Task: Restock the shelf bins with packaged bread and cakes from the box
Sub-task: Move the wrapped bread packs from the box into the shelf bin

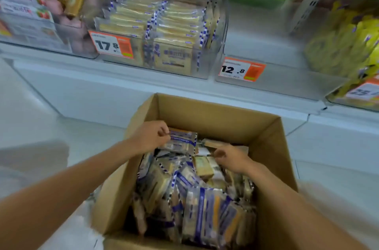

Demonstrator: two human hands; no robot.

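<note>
The left hand (152, 137) pinches the sealed edge of a blue-striped clear-film cake packet (181, 141), probably light, squashy and slippery; the right hand (229, 157) curls just beside it, grip unclear.

Head-worn view — looks down, close over box (207, 119), facing shelf (106, 87).

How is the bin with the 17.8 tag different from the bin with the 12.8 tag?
The 17.8 bin is packed with rows of blue-and-white wrapped cakes; the 12.8 bin looks empty. The 17.8 bin sits left, the 12.8 bin right. Both are clear plastic with orange price tags.
</note>
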